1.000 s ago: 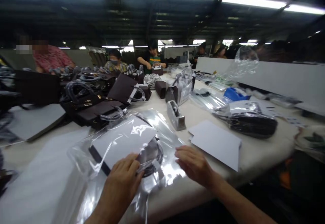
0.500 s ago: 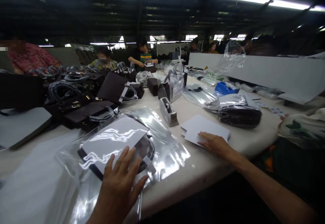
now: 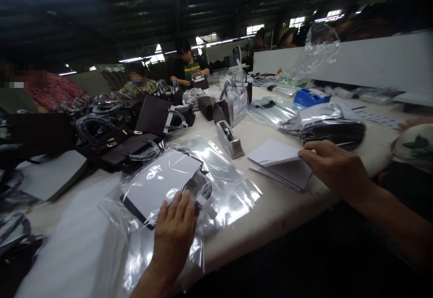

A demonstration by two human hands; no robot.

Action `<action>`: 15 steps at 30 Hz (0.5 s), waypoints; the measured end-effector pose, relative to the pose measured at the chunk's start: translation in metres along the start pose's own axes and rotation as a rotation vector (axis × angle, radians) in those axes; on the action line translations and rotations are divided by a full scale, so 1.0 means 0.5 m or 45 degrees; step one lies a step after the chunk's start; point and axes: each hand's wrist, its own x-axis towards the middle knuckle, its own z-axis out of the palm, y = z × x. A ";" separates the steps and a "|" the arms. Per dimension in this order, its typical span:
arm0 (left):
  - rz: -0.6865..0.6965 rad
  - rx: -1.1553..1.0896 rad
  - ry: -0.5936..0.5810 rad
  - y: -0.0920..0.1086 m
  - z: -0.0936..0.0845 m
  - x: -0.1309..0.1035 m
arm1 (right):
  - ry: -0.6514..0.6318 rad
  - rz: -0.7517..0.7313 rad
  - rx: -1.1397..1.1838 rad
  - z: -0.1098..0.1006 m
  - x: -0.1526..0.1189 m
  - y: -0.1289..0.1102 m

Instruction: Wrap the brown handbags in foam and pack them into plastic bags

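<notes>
My left hand point(image 3: 176, 235) lies with its fingers stretched out on a clear plastic bag point(image 3: 135, 239). Inside that bag are a white sheet point(image 3: 162, 178) and a dark handbag, mostly covered by the sheet. More clear plastic point(image 3: 230, 199) spreads out to the right beneath it. My right hand point(image 3: 334, 167) pinches the edge of the top white paper point(image 3: 275, 150) of a small stack, and that edge is lifted off the papers point(image 3: 287, 176) under it. Between the two hands, farther back, stands a grey tape dispenser point(image 3: 230, 139).
Dark handbags point(image 3: 115, 140) with wrapped handles are heaped at the left. White sheets point(image 3: 77, 226) lie at the near left. A blue tape dispenser point(image 3: 309, 97) and a plastic-wrapped dark bag point(image 3: 333, 133) are at the right. Several people sit or stand around the table's far side.
My right hand has gone from lying flat on the paper stack to pinching and raising the top paper's edge. My left hand stays on the plastic bag. The view has tilted.
</notes>
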 end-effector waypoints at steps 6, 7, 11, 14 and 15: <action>-0.254 -0.173 -0.022 -0.058 -0.025 0.031 | 0.105 0.678 0.636 -0.066 -0.081 -0.046; -0.302 -0.205 -0.035 -0.066 -0.031 0.038 | 0.063 0.809 0.729 -0.076 -0.092 -0.061; -0.430 -0.305 -0.102 -0.087 -0.049 0.058 | -0.241 1.234 1.226 -0.096 -0.127 -0.134; -0.482 -0.356 -0.142 -0.089 -0.053 0.061 | -0.609 1.363 1.886 -0.090 -0.134 -0.193; -0.486 -0.366 -0.147 -0.089 -0.053 0.061 | -0.710 1.390 2.073 -0.087 -0.131 -0.211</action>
